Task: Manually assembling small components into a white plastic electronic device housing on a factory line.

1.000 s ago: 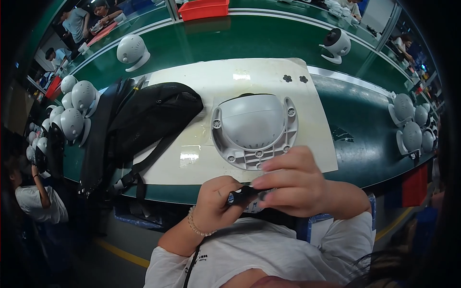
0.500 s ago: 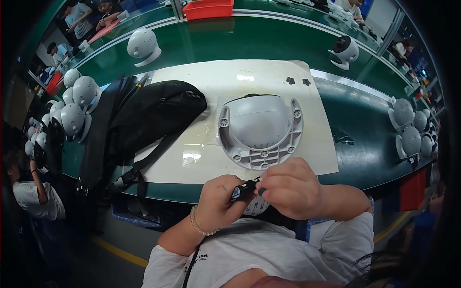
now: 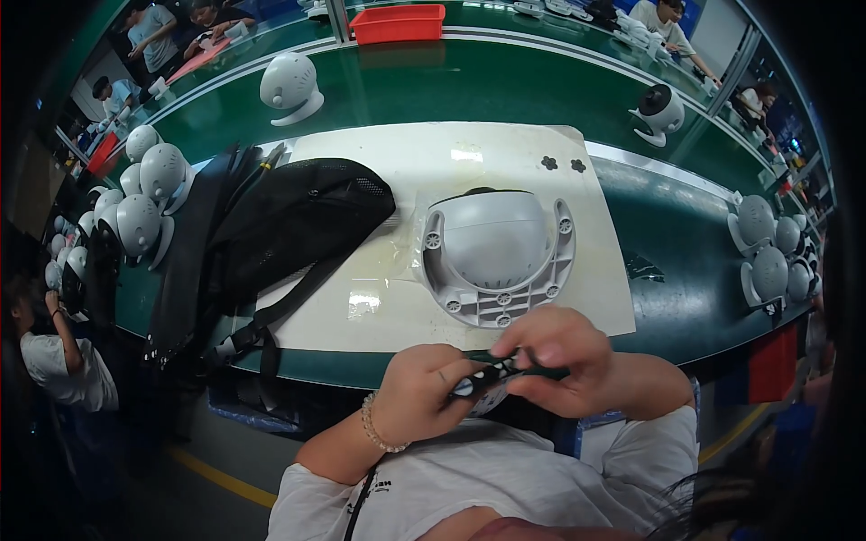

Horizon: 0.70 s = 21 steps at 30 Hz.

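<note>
My left hand [image 3: 422,389] and my right hand [image 3: 557,361] are together near my chest, below the table's front edge. Both grip a small dark flat part [image 3: 492,376] with pale round spots; its shape is mostly hidden by my fingers. Just beyond my hands a grey-white dome housing [image 3: 497,248] with a flange and screw bosses lies on a cream mat [image 3: 410,167] on the green table. Two small black flower-shaped pieces [image 3: 561,164] lie at the mat's far right corner.
A black mesh bag with straps [image 3: 271,230] covers the mat's left side. Several grey domes are stacked at the left [image 3: 135,203] and right [image 3: 767,252] edges. One dome unit [image 3: 289,86] and another [image 3: 658,113] stand far back, beside a red bin [image 3: 397,22]. Other people work around.
My hands have stayed close to my chest, shifting slightly lower in view while working the small dark part. The view has tilted, so the dome housing appears a little farther from my hands.
</note>
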{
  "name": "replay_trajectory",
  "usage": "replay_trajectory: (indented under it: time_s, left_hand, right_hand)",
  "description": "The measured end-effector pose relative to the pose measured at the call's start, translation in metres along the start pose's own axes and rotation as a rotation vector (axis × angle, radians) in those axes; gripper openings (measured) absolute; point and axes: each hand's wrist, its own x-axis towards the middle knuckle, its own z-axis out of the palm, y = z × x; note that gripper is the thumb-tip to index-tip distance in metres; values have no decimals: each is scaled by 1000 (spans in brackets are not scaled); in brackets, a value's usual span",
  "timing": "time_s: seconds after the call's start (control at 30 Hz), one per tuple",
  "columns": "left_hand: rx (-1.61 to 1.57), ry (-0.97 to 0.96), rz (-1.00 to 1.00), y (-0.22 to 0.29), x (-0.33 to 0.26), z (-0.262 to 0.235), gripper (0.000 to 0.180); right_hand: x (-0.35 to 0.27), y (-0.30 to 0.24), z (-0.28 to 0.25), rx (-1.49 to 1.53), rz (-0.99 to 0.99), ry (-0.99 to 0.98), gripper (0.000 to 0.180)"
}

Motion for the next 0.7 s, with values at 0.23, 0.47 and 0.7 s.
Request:
replay_trajectory:
  time_s: [0.23,0.47,0.7]
  left_hand:
    - [79,-83,120,2,2,1,31]
    - [-21,-147,24,-2,5,-1,27]
    - [44,270,12,-11,-18,-3,27]
  right_hand:
    - [0,-5,-5,122,204,-142,45]
    - [-1,-9,-6,6,87,-170,46]
    - [11,20,-37,-190,-21,351,63]
